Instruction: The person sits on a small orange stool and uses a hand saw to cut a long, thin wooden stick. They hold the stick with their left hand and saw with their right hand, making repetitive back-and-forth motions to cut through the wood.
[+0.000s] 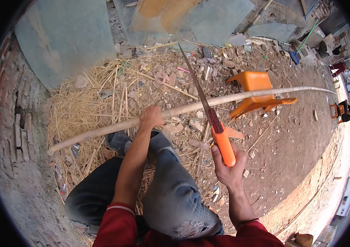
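A long pale pole (183,109) is laid across an orange stool (257,80). Left of the stool, it is gripped by the left hand (152,116), fingers wrapped round. On the stool's near side, a saw (215,123) is clasped by the right hand (231,166), its fingers closed.

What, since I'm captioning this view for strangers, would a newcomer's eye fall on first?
Probably the orange-handled saw near the centre, in the right hand, its dark blade crossing the pole in the picture. Next comes that long, pale pole, gripped by the left hand and stretching across most of the view. Right of centre, the orange plastic stool stands out against the brown ground.
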